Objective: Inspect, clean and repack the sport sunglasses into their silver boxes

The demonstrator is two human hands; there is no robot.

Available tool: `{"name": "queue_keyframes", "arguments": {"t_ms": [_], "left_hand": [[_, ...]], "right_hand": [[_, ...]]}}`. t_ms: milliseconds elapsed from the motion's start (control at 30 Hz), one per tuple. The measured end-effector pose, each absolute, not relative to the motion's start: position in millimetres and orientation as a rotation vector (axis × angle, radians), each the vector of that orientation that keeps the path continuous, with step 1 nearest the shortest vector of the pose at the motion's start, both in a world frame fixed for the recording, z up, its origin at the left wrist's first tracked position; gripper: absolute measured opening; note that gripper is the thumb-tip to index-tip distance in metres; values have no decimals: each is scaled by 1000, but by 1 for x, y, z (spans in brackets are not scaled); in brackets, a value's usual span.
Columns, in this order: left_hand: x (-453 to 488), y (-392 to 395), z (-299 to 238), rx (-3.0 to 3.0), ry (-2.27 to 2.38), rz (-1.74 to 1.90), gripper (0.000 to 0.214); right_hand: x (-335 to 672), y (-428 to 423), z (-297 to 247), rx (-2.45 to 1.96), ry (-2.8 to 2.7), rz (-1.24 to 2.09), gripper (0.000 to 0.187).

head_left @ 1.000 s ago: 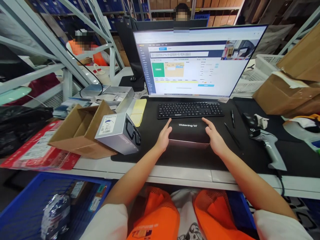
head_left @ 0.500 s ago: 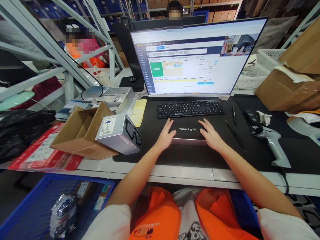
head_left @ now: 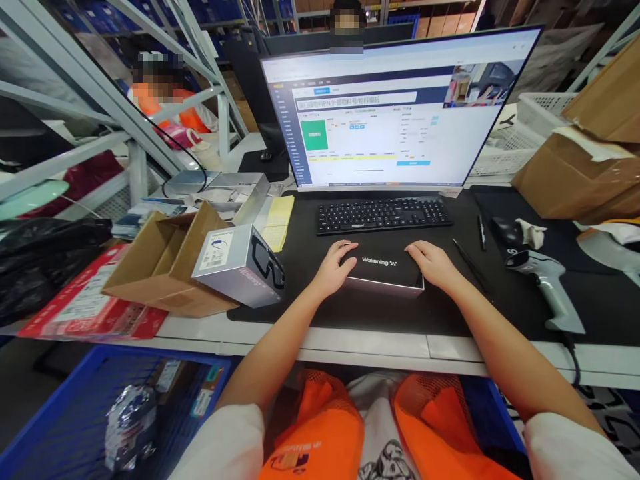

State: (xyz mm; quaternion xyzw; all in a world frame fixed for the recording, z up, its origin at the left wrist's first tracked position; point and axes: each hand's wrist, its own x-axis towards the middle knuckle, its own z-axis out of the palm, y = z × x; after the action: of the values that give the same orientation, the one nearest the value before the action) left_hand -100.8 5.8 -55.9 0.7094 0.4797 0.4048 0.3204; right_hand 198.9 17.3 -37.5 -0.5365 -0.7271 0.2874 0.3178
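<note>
Keyboard (head_left: 384,215) lies beyond the black-topped box (head_left: 381,267), scanner (head_left: 546,279) off right.

"Wakening" stands in white on the lid of the black box (head_left: 385,273), followed by a small dotted logo. The same word heads the top of the silver box (head_left: 235,283), above a white label (head_left: 219,249) with a barcode and print too small to read; it recurs, paler, along that box's side. On the monitor (head_left: 345,170), the search bar shows "PN/外部物料号/物料编码"; characters in the green block (head_left: 314,135) are blurred. The lettering on the keyboard (head_left: 385,215), orange vest (head_left: 320,427) and red package (head_left: 145,325) cannot be made out.
</note>
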Motion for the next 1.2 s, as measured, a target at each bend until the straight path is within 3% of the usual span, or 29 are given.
{"name": "queue_keyframes", "arguments": {"t_ms": [133, 267, 400, 767, 900, 1000, 1100, 1200], "left_hand": [[-100, 5, -57, 1898, 1261, 1058, 38], [-101, 2, -55, 1942, 1254, 1044, 39], [-100, 1, -54, 1958, 1262, 1035, 40], [-97, -1, -47, 2005, 1366, 959, 46], [-85, -10, -40, 2129, 1483, 915, 46], [-82, -32, -22, 2382, 1571, 1137, 36], [-102, -68, 3, 2596, 1558, 1616, 32], [-144, -94, 16, 2236, 2081, 2114, 37]], "right_hand": [[214, 17, -33, -1353, -1962, 1014, 41], [225, 14, -28, -1293, -1857, 1453, 76], [220, 11, -31, -1276, -1778, 1555, 82], [200, 5, 0, -1541, -2274, 921, 68], [154, -3, 1, -1507, -2657, 317, 90], [134, -6, -7, -1445, -2763, 32, 97], [133, -6, -12, -1416, -2784, -69, 96], [138, -8, -14, -1414, -2762, -111, 92]]}}
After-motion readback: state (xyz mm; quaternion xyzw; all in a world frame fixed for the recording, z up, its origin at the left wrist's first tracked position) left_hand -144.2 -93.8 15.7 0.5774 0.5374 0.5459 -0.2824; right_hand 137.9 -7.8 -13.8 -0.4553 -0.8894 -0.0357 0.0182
